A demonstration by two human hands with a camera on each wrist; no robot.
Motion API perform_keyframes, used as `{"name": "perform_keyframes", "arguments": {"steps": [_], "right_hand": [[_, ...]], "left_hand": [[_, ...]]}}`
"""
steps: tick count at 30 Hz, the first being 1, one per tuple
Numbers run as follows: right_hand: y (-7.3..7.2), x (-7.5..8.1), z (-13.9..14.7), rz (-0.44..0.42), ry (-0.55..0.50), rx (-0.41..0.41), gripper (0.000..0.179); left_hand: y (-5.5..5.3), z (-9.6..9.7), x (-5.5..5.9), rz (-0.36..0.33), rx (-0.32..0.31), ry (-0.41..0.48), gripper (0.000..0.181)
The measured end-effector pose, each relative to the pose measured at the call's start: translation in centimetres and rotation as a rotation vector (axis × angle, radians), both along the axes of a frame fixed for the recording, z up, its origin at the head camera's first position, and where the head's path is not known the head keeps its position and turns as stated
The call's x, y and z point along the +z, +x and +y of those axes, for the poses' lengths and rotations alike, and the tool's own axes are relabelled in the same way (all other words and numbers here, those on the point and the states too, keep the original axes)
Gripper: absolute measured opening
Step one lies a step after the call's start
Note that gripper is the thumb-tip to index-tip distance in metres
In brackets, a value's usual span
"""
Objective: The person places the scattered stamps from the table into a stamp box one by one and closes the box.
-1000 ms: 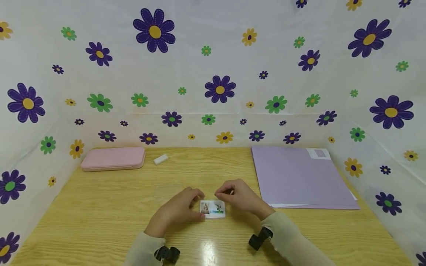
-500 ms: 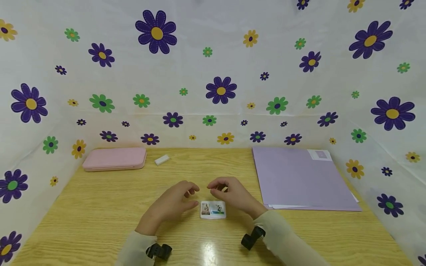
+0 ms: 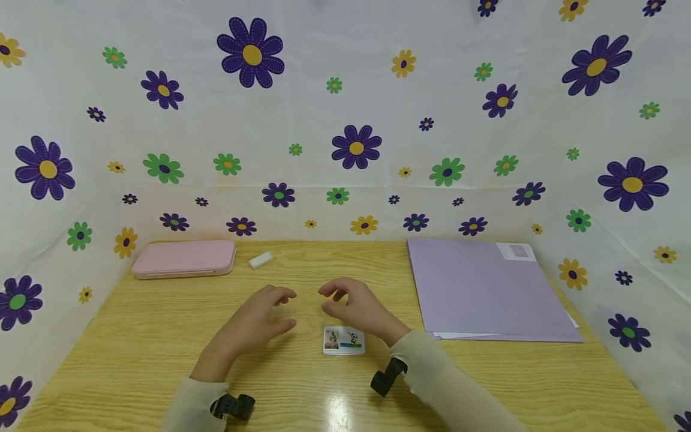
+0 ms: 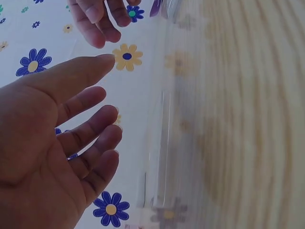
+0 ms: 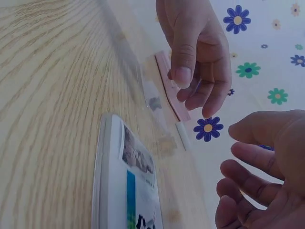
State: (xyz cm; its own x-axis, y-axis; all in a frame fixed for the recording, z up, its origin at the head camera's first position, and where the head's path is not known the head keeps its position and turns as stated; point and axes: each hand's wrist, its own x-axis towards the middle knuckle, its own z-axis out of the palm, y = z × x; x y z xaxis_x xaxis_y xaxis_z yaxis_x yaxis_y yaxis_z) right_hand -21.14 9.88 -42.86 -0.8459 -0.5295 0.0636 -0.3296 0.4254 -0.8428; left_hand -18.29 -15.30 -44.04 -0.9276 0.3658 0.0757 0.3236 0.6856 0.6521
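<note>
- The small card (image 3: 344,340) lies flat, long side crosswise, toward the person from both hands.
- Right hand (image 3: 353,308) hovers nearer it; left hand (image 3: 259,318) farther; both loosely spread, empty.

The left hand (image 4: 43,143) fills the lower left, palm in view, its fingers (image 4: 88,126) spread and gently bent, holding nothing. The thumb points up and to the right. Above it, at the top edge, the fingers of the right hand (image 4: 97,19) hang down, loosely curled, apart from the left thumb. Behind both hands is a white cloth (image 4: 138,81) printed with blue and yellow flowers. The pale wooden desk (image 4: 248,124) takes up the right side, blurred, with a faint clear sheet (image 4: 164,152) standing along its edge.
</note>
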Motion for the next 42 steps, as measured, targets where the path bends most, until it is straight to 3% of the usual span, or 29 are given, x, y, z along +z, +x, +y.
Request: {"name": "perform_keyframes", "arguments": {"steps": [12, 22, 34, 42], "right_hand": [[-0.8, -0.2, -2.5, -0.019, 0.126, 0.03, 0.048], [-1.4, -0.5, -4.8, -0.044, 0.203, 0.086, 0.057], [-1.9, -1.4, -7.2, 0.063, 0.346, 0.11, 0.06], [-1.8, -1.5, -7.9, 0.109, 0.436, 0.101, 0.062]], "left_hand": [[-0.6, -3.8, 0.3, 0.06, 0.038, -0.091, 0.062], [-1.2, -6.6, 0.0, -0.004, -0.004, -0.126, 0.073], [-1.4, -7.2, -0.3, -0.105, -0.007, -0.101, 0.081], [-1.7, -7.0, -0.8, -0.11, -0.042, -0.11, 0.076]]}}
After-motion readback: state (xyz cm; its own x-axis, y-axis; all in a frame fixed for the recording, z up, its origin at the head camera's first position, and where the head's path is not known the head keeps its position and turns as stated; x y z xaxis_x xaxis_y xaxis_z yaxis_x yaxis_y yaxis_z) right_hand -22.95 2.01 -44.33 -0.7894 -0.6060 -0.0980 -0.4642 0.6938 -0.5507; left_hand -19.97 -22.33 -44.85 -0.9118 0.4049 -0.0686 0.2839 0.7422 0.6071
